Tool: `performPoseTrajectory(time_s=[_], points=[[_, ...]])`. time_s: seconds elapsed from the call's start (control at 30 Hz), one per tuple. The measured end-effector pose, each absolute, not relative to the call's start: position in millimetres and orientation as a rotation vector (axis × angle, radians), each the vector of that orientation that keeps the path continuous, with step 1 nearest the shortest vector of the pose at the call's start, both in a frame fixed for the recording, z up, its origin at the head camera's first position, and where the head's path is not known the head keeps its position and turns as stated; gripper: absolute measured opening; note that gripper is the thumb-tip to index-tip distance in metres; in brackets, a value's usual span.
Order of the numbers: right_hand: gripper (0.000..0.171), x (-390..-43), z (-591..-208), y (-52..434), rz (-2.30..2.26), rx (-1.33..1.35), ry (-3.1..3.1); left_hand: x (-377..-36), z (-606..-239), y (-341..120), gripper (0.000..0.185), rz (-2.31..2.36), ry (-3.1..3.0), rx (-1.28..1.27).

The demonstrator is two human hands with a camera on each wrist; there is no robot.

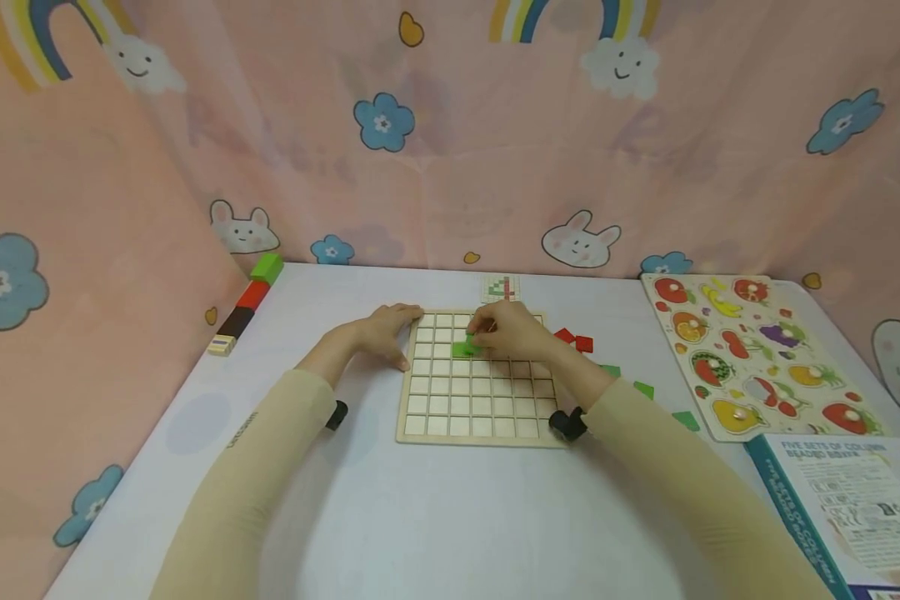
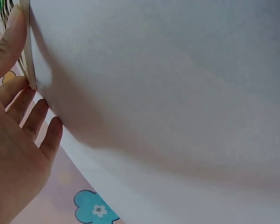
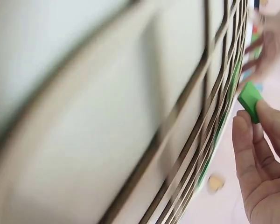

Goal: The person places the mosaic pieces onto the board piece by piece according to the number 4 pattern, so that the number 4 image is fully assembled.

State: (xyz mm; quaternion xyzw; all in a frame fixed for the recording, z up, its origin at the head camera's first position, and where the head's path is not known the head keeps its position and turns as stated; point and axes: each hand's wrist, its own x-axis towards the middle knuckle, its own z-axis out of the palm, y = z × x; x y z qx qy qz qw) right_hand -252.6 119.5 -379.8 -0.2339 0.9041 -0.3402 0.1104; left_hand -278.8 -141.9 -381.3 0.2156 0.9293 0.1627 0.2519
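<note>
A wooden grid board (image 1: pixel 476 417) with square cells lies on the white table. My left hand (image 1: pixel 386 333) rests flat, fingers straight, against the board's left edge (image 2: pixel 29 56). Over the board's upper middle, my right hand (image 1: pixel 506 329) pinches a green square tile (image 1: pixel 471 340), seen close to the grid in the right wrist view as the green tile (image 3: pixel 249 100). Another green tile (image 1: pixel 461 350) lies in a cell just beside it. Loose red tiles (image 1: pixel 576 340) and green tiles (image 1: pixel 642 389) lie to the right of the board.
A small pattern card (image 1: pixel 501 288) lies behind the board. A fruit peg puzzle (image 1: pixel 757 354) and a printed box (image 1: pixel 847 500) are at the right. Coloured blocks (image 1: pixel 249 302) line the table's left edge. Pink printed cloth surrounds the table.
</note>
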Motion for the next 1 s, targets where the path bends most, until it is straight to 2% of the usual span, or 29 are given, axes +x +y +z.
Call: performPoseTrajectory(time_s=[0.37, 0.8, 1.0], points=[[0.006, -243, -383, 71, -0.914, -0.767, 2.614, -275, -374, -133, 0.097, 0.367, 2.553, 0.623], [0.005, -240, -382, 67, -0.837, -0.807, 2.630, -276, -374, -133, 0.097, 0.372, 2.563, 0.626], [0.014, -241, -383, 68, -0.850, -0.822, 2.609, -277, -376, -133, 0.096, 0.370, 2.560, 0.611]])
